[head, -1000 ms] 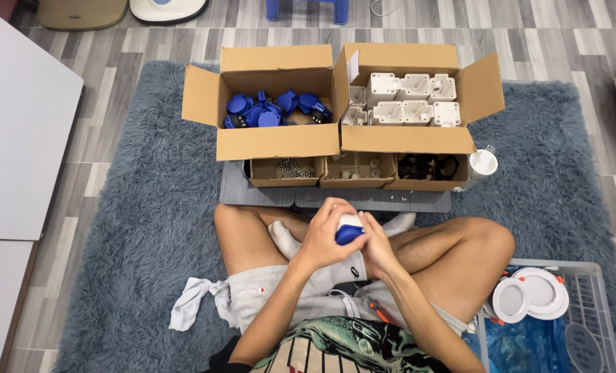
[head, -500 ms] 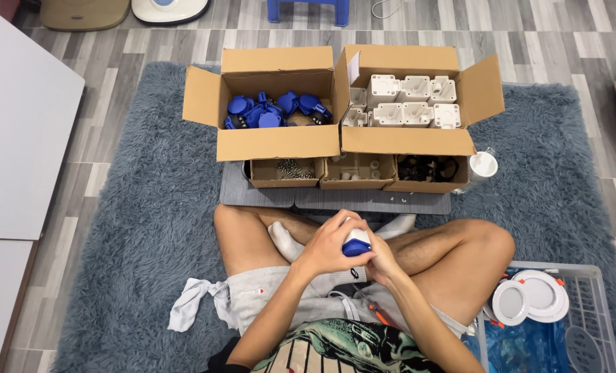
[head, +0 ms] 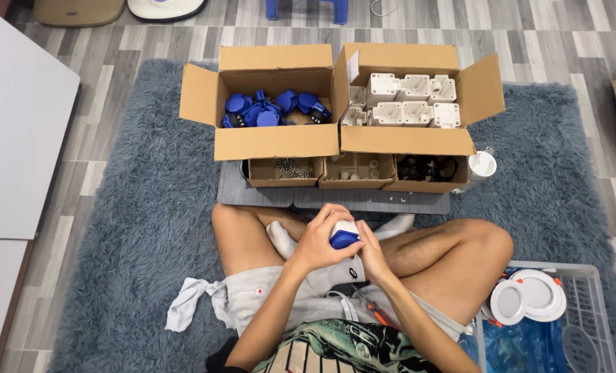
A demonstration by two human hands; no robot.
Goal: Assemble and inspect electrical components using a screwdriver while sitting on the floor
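I sit cross-legged on a grey-blue rug. Both hands meet over my lap around a small white-and-blue plastic part (head: pixel 344 235). My left hand (head: pixel 318 242) wraps it from the left and top. My right hand (head: pixel 371 252) holds it from the right and below. The blue piece sits on the part's near side, the white body behind it. An open cardboard box of blue plastic parts (head: pixel 273 109) stands ahead on the left. Beside it, an open box of white plastic housings (head: pixel 404 100).
Three small cardboard trays (head: pixel 355 169) with screws, small white bits and black rings sit on a grey mat (head: pixel 363 200). A white cup (head: pixel 482 166) stands to the right. A clear crate (head: pixel 584 324) with round white lamps lies near my right knee. White cloth (head: pixel 187 311) lies at left.
My hands turned the part and shifted slightly; the blue piece now faces me lower between the fingers, with the white body showing above it.
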